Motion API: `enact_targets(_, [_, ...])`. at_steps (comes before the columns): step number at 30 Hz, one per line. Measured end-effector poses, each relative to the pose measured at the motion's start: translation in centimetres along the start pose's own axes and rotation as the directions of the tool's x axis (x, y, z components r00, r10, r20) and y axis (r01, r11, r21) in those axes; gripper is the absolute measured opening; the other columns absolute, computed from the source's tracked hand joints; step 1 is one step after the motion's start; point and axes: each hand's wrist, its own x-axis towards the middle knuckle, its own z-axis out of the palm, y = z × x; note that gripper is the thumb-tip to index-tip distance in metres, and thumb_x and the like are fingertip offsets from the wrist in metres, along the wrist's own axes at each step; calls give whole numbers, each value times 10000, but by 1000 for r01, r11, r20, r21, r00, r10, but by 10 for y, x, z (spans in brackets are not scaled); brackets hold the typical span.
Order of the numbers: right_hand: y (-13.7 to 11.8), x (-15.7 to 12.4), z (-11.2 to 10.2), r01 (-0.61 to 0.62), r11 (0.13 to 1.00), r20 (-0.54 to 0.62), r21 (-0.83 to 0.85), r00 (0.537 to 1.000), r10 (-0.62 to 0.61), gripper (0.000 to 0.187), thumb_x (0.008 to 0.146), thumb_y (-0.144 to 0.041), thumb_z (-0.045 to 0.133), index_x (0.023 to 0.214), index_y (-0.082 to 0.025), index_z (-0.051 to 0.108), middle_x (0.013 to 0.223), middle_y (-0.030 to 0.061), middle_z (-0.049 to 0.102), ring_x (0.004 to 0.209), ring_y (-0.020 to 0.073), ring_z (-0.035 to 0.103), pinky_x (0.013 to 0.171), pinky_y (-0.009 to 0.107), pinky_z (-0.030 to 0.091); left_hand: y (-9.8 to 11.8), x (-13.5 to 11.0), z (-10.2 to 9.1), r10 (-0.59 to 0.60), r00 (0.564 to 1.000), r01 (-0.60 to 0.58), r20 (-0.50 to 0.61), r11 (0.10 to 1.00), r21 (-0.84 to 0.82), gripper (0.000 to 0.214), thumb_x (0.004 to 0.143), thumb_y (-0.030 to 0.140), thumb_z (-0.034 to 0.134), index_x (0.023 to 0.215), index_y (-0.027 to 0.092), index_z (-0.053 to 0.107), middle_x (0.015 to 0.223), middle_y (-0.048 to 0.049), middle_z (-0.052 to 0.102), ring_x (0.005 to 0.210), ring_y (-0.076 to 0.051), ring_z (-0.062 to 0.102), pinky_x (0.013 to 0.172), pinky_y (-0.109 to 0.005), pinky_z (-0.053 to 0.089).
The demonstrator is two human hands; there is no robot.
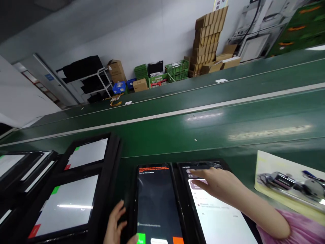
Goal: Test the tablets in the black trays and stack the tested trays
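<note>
Two tablets lie side by side before me. The left tablet (157, 196) has a dark screen with red and white text at its top and green and orange buttons at the bottom. My left hand (116, 223) is at its lower left edge, fingers apart, the thumb by the green button. On the right tablet (215, 217) the screen is mostly white, with a dark strip along the top. Over its upper part reaches my right hand (208, 179), fingers stretched out and holding nothing. Whether a fingertip touches the glass I cannot tell.
Several more tablets (73, 203) with pale screens lie at left. A yellow sheet (264, 189) with metal items in a clear bag is at right. Beyond runs a green conveyor belt (157, 135); stacked cardboard boxes (205, 44) and green crates (177, 69) stand by the wall.
</note>
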Motion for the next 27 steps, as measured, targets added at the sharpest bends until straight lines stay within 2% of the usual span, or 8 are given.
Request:
enact_targets(2, [0,1,2,1,1000,7,-14,1000,-1,305,1050,-358,609,1297,-324,784,963,53,827,866,360,812,673,450,636,35,29,12,214,976,-218,48,970,104,804,884,534,795,1587,344,455,1678,-145,449,1519,-398,490,1158,-535,540])
enact_targets(4, [-1,1,2,0,999,6,-32,1000,1,332,1058,-344,587,1333,-300,768,973,68,827,891,367,811,686,465,645,65,66,29,381,905,-421,189,868,263,613,996,473,672,1569,310,528,1632,-150,513,1515,-370,493,1239,-601,444])
enact_targets(8, [-1,-3,1,2,998,-5,-57,1000,-2,380,1070,-325,560,1406,-263,727,992,102,825,945,354,809,733,455,655,91,117,55,378,873,-488,309,677,551,379,1032,482,610,1344,323,756,1617,-127,556,1552,-448,405,1238,-852,171])
enact_targets(13, [-2,-4,4,8,999,-33,-33,999,-10,363,1053,-311,589,1380,-279,745,947,87,826,854,325,811,691,410,641,92,111,40,358,808,-587,467,546,598,320,1075,457,550,1000,374,851,1492,-31,683,1522,-385,468,1246,-858,76])
enact_targets(18, [-4,6,11,14,1000,-101,16,995,-12,318,1057,-320,544,1161,-260,838,952,103,823,856,345,807,670,414,612,91,114,39,406,830,-550,382,488,678,321,1053,433,599,1326,357,750,1490,-97,675,1456,-380,552,1220,-862,208])
enact_targets(21, [14,-1,9,19,996,-148,91,989,-6,372,1072,-409,504,1231,-279,814,910,73,818,795,303,794,632,389,595,86,118,51,389,815,-573,430,426,700,319,1053,424,610,1338,361,742,1549,-84,634,1470,-383,546,1214,-875,211])
enact_targets(24, [51,-18,8,30,947,-391,320,915,103,470,1045,-611,497,1270,-319,788,924,64,797,695,251,739,601,379,585,82,117,56,367,807,-582,462,370,724,304,1068,411,593,1322,353,751,1571,-72,618,1493,-387,525,1207,-891,202])
enact_targets(27, [85,-29,20,22,836,-520,548,792,320,568,939,-746,599,1292,-335,769,1159,112,771,953,320,759,714,410,632,80,115,55,361,795,-599,488,342,724,324,1085,412,558,1346,343,737,1572,-76,616,1506,-387,514,1198,-896,221])
